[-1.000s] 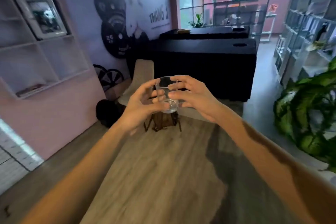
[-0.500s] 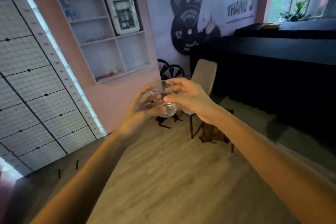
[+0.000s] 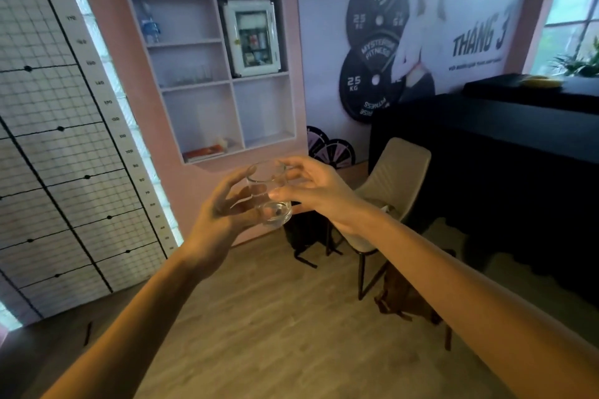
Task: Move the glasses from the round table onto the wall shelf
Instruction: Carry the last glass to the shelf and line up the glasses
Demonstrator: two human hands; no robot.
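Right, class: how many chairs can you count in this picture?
1. The beige chair stands on the floor beside the black-draped table, behind the right hand. That hand and forearm cover part of it; others could be hidden beyond.

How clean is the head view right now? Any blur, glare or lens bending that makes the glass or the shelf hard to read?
Head view: the wide lens bends the grid panel and wall edges; the clear glass between the left hand and right hand is low-contrast but readable; the wall shelf is softly blurred, its glasses faint; the window is overexposed, the black table underexposed.
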